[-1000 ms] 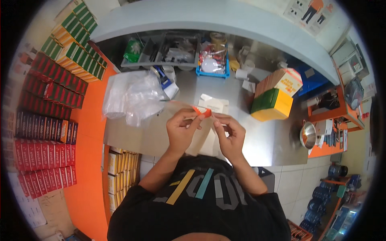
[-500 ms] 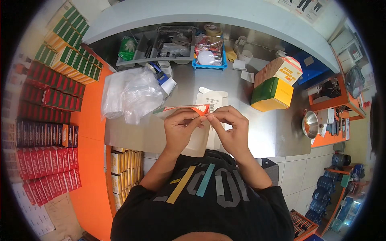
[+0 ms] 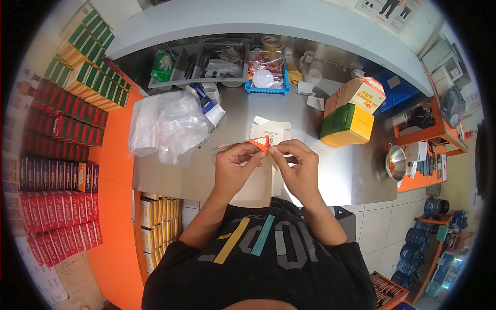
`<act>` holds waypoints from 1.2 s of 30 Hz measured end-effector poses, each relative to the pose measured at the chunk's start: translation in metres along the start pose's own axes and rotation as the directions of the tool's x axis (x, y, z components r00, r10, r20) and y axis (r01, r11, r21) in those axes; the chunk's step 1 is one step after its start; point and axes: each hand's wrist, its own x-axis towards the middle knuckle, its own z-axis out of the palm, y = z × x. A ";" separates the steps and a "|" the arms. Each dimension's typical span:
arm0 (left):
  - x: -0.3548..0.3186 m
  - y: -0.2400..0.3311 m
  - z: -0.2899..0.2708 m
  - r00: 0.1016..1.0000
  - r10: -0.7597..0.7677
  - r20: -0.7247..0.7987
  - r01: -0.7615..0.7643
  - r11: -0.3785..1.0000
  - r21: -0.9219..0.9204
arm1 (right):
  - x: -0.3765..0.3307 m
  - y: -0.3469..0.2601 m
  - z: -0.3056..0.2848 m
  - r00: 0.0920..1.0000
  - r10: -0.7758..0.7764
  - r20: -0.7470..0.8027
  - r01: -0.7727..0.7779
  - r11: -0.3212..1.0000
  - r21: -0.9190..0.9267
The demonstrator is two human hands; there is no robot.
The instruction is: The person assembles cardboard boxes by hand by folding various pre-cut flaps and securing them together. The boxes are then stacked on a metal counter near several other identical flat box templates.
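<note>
Cardboard (image 3: 262, 142) — vivid orange at the corner, with a row of white zigzag teeth — sits between two sets of fingertips, right in front of the chest and above the metal counter (image 3: 346, 178). The left hand (image 3: 233, 164) has it pinched, thumb against bent fingers, closed down on the orange edge. Over at the right hand (image 3: 299, 168), thumb and forefinger meet at the right-hand corner, the remaining fingers loosely curled.

Beneath the hands, matte cream card panels (image 3: 254, 188) run down toward the black shirt (image 3: 263, 258), a straight crease between them, and past the fingers shows a pale flap (image 3: 271, 129) with small dark print. Whether that's all one piece with the orange part, I cannot tell — the hands cover the join.

Out to the left, crinkled, glossy clear plastic bags (image 3: 175, 124) lie in a heap, a blue dispenser (image 3: 204, 99) just beside them. To the right stands a tight block of flat cartons (image 3: 349, 121), green, yellow and orange-toothed. Farther back: a grey divided tray (image 3: 188, 70) and a blue lattice basket (image 3: 268, 89), their small contents jumbled and hard to name. A shiny round metal bowl (image 3: 396, 163) shows at far right, what's inside unclear; the dark fisheye rim cuts off the outermost shelves.
</note>
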 end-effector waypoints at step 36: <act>0.016 -0.068 0.038 0.985 0.082 -0.151 -0.043 0.968 0.248 | -0.017 0.072 0.015 0.911 -0.352 -0.215 0.218 0.854 -0.473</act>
